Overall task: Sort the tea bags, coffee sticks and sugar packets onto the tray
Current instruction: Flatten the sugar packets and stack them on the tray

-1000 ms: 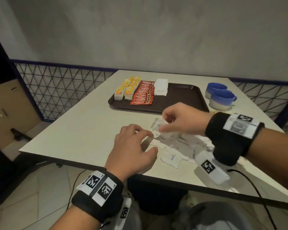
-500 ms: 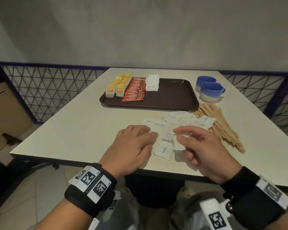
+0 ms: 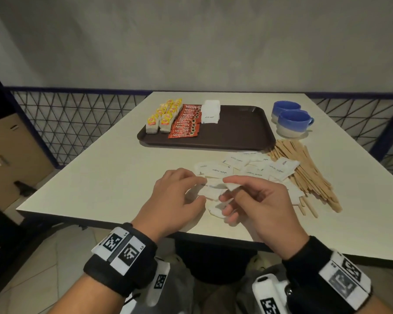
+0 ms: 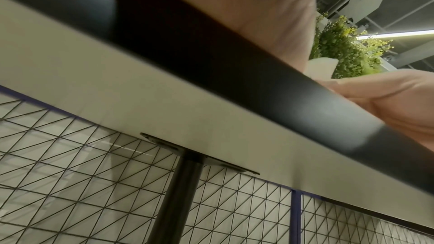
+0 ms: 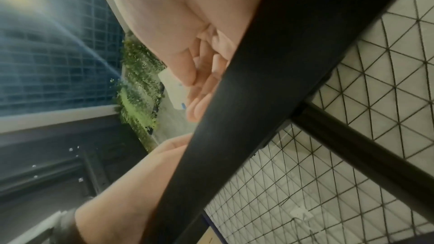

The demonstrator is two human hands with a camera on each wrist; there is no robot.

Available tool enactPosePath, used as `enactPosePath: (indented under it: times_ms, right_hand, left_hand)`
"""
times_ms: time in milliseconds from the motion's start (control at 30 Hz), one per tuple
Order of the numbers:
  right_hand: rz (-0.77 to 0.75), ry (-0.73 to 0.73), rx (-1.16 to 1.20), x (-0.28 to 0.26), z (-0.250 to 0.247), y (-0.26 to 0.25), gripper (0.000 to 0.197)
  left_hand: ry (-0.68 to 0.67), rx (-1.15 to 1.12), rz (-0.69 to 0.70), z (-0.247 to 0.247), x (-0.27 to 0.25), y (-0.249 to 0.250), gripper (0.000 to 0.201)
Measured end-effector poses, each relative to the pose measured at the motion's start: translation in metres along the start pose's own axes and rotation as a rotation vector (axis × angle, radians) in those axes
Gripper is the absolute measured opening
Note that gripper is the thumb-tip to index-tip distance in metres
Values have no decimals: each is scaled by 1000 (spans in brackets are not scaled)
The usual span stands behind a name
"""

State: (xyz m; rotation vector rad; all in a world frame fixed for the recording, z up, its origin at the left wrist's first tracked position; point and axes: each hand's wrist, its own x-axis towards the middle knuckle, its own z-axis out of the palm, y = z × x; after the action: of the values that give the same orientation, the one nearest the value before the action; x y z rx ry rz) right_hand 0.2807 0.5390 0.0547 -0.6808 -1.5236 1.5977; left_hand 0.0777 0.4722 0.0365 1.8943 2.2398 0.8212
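A brown tray (image 3: pixel 236 134) stands at the back of the table. It carries yellow-tagged tea bags (image 3: pixel 161 120), red coffee sticks (image 3: pixel 186 124) and a stack of white sugar packets (image 3: pixel 210 114). Loose sugar packets (image 3: pixel 250 168) lie on the table in front of the tray. Near the front edge my left hand (image 3: pixel 199 189) curls its fingers and thumb round a white sugar packet (image 3: pixel 211 192). My right hand (image 3: pixel 227 189) pinches another packet (image 3: pixel 231 185) just beside it. The right wrist view shows that packet (image 5: pixel 172 90) held between thumb and fingers.
A pile of wooden stirrers (image 3: pixel 309 175) lies right of the loose packets. Two blue cups (image 3: pixel 290 120) stand right of the tray. The table's front edge (image 3: pixel 123 219) runs under both wrists. A wire-mesh fence (image 3: pixel 73 123) stands behind and to the left.
My right hand came back from above the packets near the tray to the front edge and now meets the left hand, pinching a packet. The left hand stayed in place.
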Motion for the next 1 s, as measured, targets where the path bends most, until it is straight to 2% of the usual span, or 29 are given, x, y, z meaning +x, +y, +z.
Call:
enactPosePath:
  times_ms: [100,167,333,400,467,533,600,700,867,1000]
  right_hand:
    - [0,34,2,3,3,1,19]
    - [-25,75,-14,5,2,1,18]
    - [-153,177,-141,1,-2,3,13]
    - [-191,225,-206,-1,-3,6,11]
    - [-199,254,-226,-1,-4,7,16]
    - [-209,255,-222,-2,-4,6,17]
    - [-222,219,-201,-3,-5,5,12]
    - [-221,140,-206,-3,-6,7,19]
    - [-193,76,-191,-3,-5,5,13]
    - [-127,47,-147,-4,-4,4,11]
  left_hand:
    - [32,42,11,2,0,1,36]
    - [53,82,10,3,0,2,35]
    - [231,159,103,7,0,11,16]
    - [278,139,140,9,1,14,15]
    - [322,18,131,7,1,18,18]
    - [358,-243,57,3,-2,24,18]
    - [365,-494,-18,-2,-6,28,14]
    - [361,-736,-104,-6,-8,29,16]
    - [346,-884,-182,-10,-8,27,33]
    - [257,-952,-204,-11,-8,28,34]
